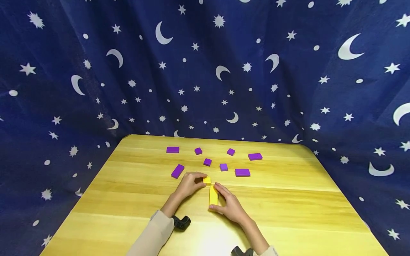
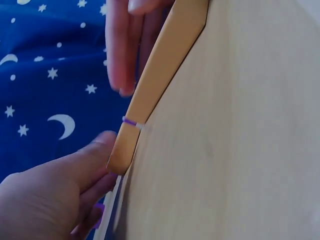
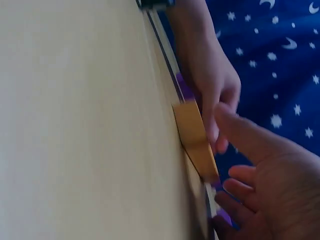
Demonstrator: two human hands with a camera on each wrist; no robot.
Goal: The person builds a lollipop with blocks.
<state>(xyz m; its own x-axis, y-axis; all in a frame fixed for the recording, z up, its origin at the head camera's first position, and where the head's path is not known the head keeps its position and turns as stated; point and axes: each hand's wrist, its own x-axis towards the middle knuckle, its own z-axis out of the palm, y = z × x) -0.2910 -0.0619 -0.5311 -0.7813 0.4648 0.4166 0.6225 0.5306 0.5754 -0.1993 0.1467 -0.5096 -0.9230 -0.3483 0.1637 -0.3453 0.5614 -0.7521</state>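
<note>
Near the middle of the table, my left hand [image 1: 190, 184] pinches a small yellow block [image 1: 206, 180] between thumb and fingers. Just to its right and nearer to me lies a long yellow block [image 1: 213, 196]. My right hand [image 1: 233, 206] holds this one, thumb at the near end and fingertips at the far end. In the left wrist view the small block [image 2: 122, 152] and the long block [image 2: 170, 55] lie almost end to end, a thin purple streak showing at their join. The right wrist view shows the long block [image 3: 192, 127] beside the right thumb [image 3: 245, 130].
Beyond the hands, several purple blocks lie spread on the wooden table [image 1: 128, 199]: oblong ones such as the left one [image 1: 177, 171] and the right one [image 1: 242, 172], and small ones like the middle block [image 1: 207, 162]. A dark blue star-and-moon curtain [image 1: 205, 99] hangs behind.
</note>
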